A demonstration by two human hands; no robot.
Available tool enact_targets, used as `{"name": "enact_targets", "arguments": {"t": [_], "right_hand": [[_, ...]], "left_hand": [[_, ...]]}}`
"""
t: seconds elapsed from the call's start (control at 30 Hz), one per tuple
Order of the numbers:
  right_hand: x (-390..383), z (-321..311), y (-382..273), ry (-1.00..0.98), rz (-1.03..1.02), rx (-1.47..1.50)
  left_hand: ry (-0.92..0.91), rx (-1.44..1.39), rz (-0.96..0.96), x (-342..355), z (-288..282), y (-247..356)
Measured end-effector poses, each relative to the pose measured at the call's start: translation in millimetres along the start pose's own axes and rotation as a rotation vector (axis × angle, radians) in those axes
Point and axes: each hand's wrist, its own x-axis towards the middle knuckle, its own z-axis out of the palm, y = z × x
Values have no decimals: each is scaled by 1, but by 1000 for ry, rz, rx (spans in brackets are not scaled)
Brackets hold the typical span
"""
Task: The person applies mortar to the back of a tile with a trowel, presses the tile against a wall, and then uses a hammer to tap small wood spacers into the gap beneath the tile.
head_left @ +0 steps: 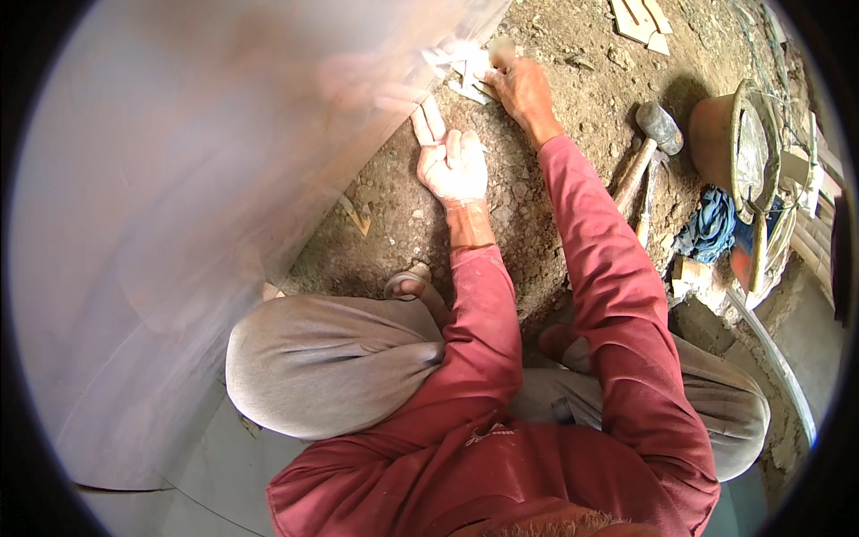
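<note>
My left hand (pixel 454 167) is turned palm up beside a large, smooth pale panel (pixel 179 197). Two of its fingers stretch out toward the panel's lower edge, while the others curl over the palm; I see nothing held in it. Farther out, my right hand (pixel 526 91) is bent down by some pale broken pieces (pixel 470 87) on the soil. Its fingertips are blurred, so whether it grips a piece cannot be made out. Strong light washes out the pieces and the panel's edge there.
Rough, stony soil (pixel 385 215) runs along the panel. To the right lie a hammer (pixel 659 128) with a wooden handle, a mortar-stained bucket (pixel 711 134) and a crumpled blue cloth (pixel 710 225). Flat broken pieces (pixel 637 22) lie at the far right, and a small shard (pixel 360 217) is near the panel.
</note>
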Motion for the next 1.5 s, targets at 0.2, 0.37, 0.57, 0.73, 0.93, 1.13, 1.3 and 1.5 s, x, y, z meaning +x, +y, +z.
{"name": "enact_targets", "arguments": {"t": [0.2,0.37,0.57,0.73,0.93,1.13,1.3,1.5], "right_hand": [[-4,2,2,113,-170,-217],[-15,-42,-6,38,-5,-333],[-130,-143,12,746,260,-344],[-171,-149,89,509,418,-346],[-156,-119,37,389,337,1366],[-137,-75,-26,22,514,1503],[-118,-21,-83,336,577,1407],[-96,-17,-76,8,583,1085]], "left_hand": [[-8,64,35,1,-7,-6],[-31,-57,-30,5,-15,-13],[-33,-33,28,5,-11,6],[16,-32,-5,3,-8,-8],[46,-96,-4,2,-8,-3],[103,-60,22,6,-24,1],[130,-125,-29,9,-34,4],[191,4,-18,6,-1,4]]}}
